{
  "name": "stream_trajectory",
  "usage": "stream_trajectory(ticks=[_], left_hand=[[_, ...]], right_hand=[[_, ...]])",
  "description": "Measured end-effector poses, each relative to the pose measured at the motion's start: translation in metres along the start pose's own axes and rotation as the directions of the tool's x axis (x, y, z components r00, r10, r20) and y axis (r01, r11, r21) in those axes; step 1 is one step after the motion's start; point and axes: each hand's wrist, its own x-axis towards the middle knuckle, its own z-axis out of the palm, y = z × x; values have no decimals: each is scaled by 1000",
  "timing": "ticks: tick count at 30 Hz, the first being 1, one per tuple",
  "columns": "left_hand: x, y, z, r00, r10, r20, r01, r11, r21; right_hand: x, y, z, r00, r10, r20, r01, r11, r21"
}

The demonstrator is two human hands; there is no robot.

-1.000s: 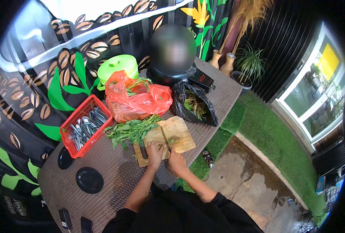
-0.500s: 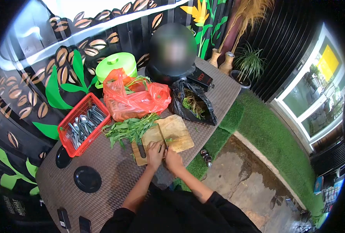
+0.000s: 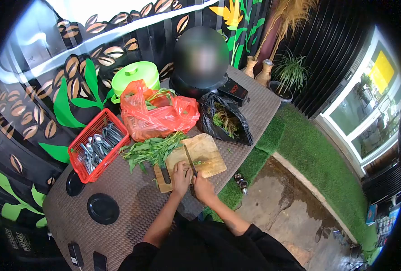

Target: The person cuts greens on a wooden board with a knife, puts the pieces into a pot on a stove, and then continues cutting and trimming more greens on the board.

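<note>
A wooden cutting board [image 3: 213,156] lies near the table's edge in front of me. My right hand [image 3: 204,188] grips a knife [image 3: 189,156], its blade pointing away from me over the board. Beside the knife, on its left, my left hand [image 3: 181,179] rests on the board with bent fingers. Whatever is under those fingers is hidden. Small green cuttings [image 3: 198,162] lie to the right of the blade. A heap of long leafy greens [image 3: 150,151] spreads over the board's far left corner and onto the table.
Behind the greens sit a red plastic bag [image 3: 157,118], a black bag of stems [image 3: 225,122] and a green lidded pot [image 3: 135,77]. A red cutlery basket [image 3: 99,147] stands left. Black plates [image 3: 103,208] and a phone [image 3: 100,261] lie nearer me.
The knife has shifted slightly and more of its blade shows beside my left hand. My left fingers have moved a little. The greens and bags are unchanged.
</note>
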Motion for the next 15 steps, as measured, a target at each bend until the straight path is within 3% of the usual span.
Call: stream_trajectory(ticks=[5,11,15], left_hand=[[-1,8,-3,1000,7,12,-7,1000,-2],[-1,2,0,1000,16,13,-17,999,40],[1,4,-5,994,109,7,-109,992,64]], right_hand=[[9,4,-1,1000,-1,-23,2,999,33],[-4,1,-3,1000,2,-1,-2,996,-93],[-1,15,-10,999,-48,-21,49,998,28]])
